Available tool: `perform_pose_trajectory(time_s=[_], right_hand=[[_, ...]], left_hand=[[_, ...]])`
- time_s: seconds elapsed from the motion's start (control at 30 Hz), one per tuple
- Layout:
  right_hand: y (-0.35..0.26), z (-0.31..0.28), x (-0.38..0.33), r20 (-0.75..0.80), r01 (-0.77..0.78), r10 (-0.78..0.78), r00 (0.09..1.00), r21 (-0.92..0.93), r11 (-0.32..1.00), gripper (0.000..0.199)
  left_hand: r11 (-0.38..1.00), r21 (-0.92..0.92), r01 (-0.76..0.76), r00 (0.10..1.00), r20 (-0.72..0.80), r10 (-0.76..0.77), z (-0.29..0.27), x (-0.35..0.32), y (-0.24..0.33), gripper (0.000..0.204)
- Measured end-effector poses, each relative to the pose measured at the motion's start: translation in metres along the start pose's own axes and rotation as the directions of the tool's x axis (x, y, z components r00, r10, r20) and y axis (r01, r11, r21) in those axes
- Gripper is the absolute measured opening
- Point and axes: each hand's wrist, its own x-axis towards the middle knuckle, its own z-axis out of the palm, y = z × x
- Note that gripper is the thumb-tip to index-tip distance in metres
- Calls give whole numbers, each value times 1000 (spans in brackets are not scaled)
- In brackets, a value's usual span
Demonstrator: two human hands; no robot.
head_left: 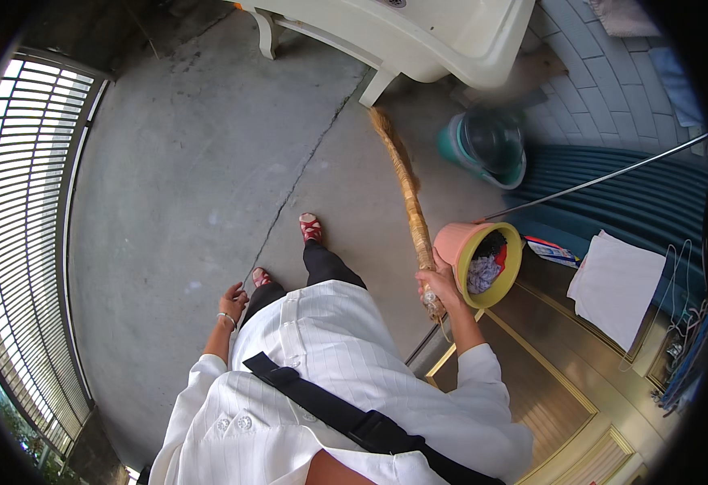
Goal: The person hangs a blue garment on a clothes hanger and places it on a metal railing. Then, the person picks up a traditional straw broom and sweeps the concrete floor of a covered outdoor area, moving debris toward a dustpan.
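**Black strap across my white top, straw broom in my right hand**

Closest to the camera is my own chest: the black strap (313, 398) cutting diagonally over the white top (451, 412), which blocks a good bit of the near floor.

So, my right hand (441, 284) is wrapped around the near end of the straw broom (407, 190). My guess is I've got it that far back so the straw end can reach well out in front without me bending much. It slants away to the far side, tip just by a leg of the white sink (491, 73). Can't tell if the straw actually touches the concrete floor (184, 162) or hovers over it. My left hand (233, 303) just hangs by my hip, fingers loosely bent, nothing in it that I can make out.

Right next to my broom hand is the pink bucket (453, 242) with bunched-up cloths (485, 273) inside; no clue what's at the bottom. Farther off there's a teal bucket (455, 141) with a dark tub nested in it, probably to save room, though it's pretty murky. Both sit over on the right, I'd guess to keep the middle clear for walking. A metal pole (613, 171) runs off to the right, its lower end lost behind the pink bucket. The sink's far end is cut off, and the barred gate (31, 242) on the left fades into the dark lens edge.
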Motion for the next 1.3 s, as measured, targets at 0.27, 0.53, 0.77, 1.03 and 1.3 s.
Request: perform_pose_trajectory(time_s=[0.27,0.53,0.77,1.03,1.3], right_hand=[[16,79,93,43,-43,39,998,80,996,81],[-50,130,21,470,-99,71,880,36,994,86],[-117,198,146,291,210,-202,935,4,978,88],[-194,247,295,53,231,-224,973,-213,949,85],[-78,295,151,441,266,-44,896,-456,849,90]], left_hand=[[993,-42,-106,994,22,107,7,-5,35,38],[992,-114,-51,996,-82,42,-15,-5,-4,39],[971,-239,-7,971,-234,-50,-32,-45,-25,37],[927,-362,101,945,-256,-203,-6,-86,-87,38],[921,-387,31,955,-262,-142,9,-66,-131,42]])
